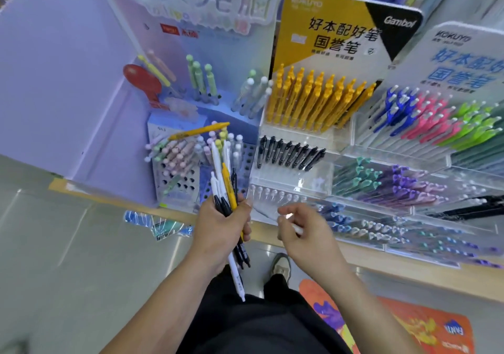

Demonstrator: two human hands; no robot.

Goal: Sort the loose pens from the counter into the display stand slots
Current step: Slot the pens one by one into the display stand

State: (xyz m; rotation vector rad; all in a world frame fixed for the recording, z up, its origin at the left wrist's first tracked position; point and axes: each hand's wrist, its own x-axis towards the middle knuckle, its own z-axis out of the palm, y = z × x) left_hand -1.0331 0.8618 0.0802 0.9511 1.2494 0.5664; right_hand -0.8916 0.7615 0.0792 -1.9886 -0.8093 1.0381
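Note:
My left hand (221, 225) is shut on a bundle of pens (227, 190), white, yellow and black, held upright in front of the counter edge. Just to its right, my right hand (302, 231) has its fingers curled around a white pen (296, 228), mostly hidden in the palm. Beyond both hands stands a clear display stand (297, 135) with a row of yellow pens (313, 100) and a row of black pens (289, 151). One loose yellow pen (199, 131) lies across the pastel pens (188, 151) of the left stand.
A second clear stand (409, 140) on the right holds blue, pink, green and purple pens. A purple display board (68, 80) rises at the left. The wooden counter edge (409, 269) runs diagonally; below it are the floor, my shoe (281, 267) and an orange floor sticker (425, 326).

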